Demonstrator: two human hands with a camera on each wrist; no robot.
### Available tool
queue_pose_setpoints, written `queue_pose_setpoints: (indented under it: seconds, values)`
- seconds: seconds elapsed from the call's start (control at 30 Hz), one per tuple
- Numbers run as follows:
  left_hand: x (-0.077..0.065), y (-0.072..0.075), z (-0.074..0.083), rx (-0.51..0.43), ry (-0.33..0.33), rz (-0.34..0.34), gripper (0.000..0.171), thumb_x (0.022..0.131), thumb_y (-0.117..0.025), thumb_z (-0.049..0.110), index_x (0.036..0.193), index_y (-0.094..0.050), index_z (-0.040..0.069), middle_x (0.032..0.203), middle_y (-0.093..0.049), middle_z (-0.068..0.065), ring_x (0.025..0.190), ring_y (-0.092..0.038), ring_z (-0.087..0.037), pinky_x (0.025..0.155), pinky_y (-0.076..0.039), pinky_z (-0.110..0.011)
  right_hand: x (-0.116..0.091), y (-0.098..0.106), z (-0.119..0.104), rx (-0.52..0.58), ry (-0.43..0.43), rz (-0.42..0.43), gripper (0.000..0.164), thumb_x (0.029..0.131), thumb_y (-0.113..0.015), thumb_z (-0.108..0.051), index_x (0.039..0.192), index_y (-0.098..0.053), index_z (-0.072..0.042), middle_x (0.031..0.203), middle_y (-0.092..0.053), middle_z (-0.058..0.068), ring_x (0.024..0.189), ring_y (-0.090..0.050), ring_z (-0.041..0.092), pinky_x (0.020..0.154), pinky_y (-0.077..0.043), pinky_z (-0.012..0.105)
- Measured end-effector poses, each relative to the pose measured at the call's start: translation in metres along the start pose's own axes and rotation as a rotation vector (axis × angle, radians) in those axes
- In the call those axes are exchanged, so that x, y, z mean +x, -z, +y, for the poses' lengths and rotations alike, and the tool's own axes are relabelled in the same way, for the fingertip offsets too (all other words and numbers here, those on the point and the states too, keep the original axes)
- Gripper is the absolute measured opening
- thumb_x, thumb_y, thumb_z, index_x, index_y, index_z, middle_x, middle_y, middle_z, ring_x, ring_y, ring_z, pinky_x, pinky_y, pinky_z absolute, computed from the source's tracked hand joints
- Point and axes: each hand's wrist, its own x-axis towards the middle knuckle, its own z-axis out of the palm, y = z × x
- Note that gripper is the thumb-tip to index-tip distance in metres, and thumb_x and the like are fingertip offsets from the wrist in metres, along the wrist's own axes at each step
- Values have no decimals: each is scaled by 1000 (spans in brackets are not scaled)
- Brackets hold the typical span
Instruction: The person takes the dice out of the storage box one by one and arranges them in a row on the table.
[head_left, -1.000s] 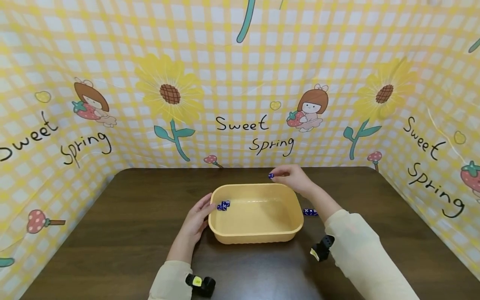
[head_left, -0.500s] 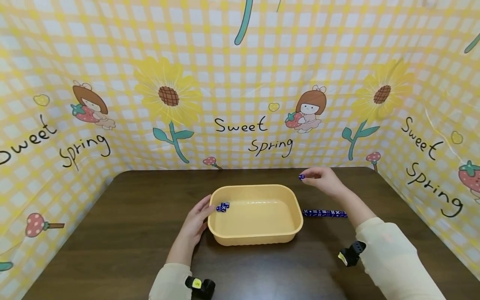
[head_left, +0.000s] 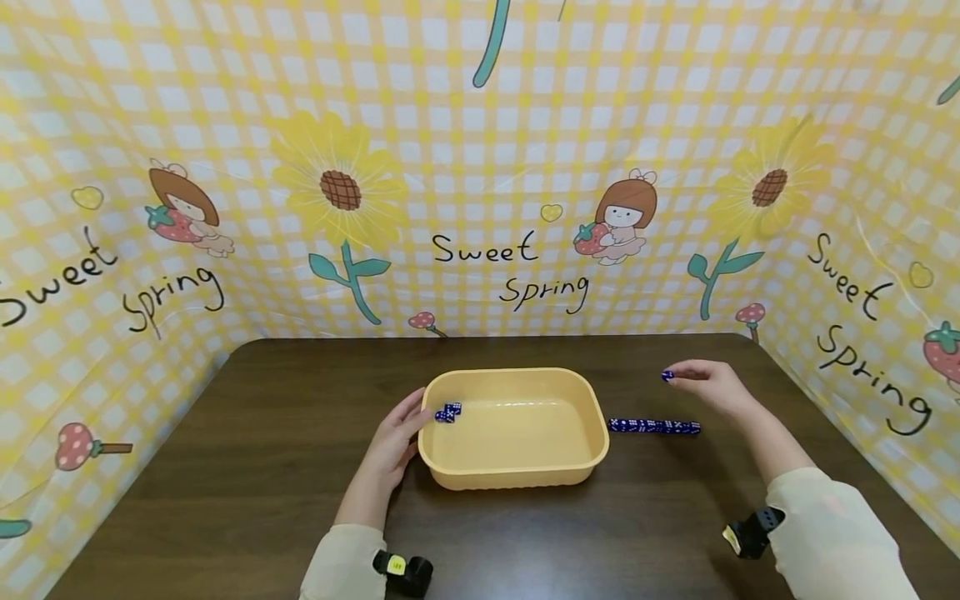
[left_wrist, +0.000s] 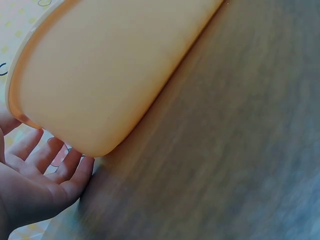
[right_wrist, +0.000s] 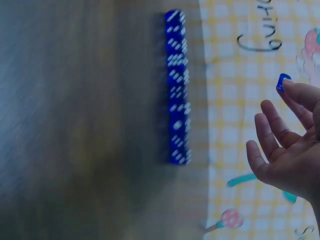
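Note:
Between thumb and forefinger, my right hand (head_left: 708,385) pinches one blue die (right_wrist: 283,81) with white pips, held above the table beyond the row. A straight row of blue dice (head_left: 654,427) lies on the table, running rightward from the basin's right side. In the right wrist view these dice (right_wrist: 176,90) stand tightly side by side. My left hand (head_left: 393,435) grips the left end of a yellow plastic basin (head_left: 517,477), thumb over the rim and fingers along the outer wall. Inside the basin, close to that thumb, sit several blue dice (head_left: 450,412) in a small cluster.
The dark wood table (head_left: 225,483) runs back to a yellow checked cloth (head_left: 480,167) that hangs behind and along both sides. A black camera is strapped to each wrist.
My right hand has moved right, from behind the basin's back right rim to beyond the dice row's right end, still pinching the die. More of the row shows. The left hand stays on the basin.

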Motion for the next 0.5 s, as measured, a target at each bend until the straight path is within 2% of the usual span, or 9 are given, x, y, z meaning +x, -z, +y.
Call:
queue_pose_setpoints:
  seconds: [0.27, 0.5]
  values:
    - [0, -1, 0, -6, -5, -4, 47, 86, -50, 10, 131, -35, 9, 133, -34, -11, 117, -32, -21, 88, -31, -42, -20, 10, 28, -47, -60, 21, 32, 83, -58, -15, 102, -56, 11, 97, -58, 21, 81, -51, 6, 74, -40, 34]
    - [1, 0, -1, -4, -2, -3, 47, 86, -50, 10, 131, -35, 9, 134, -33, -10, 117, -32, -21, 88, -31, -42, -31, 12, 49, -113, -94, 9, 27, 81, -59, -9, 98, -57, 12, 92, -60, 21, 82, -54, 20, 69, -43, 32]
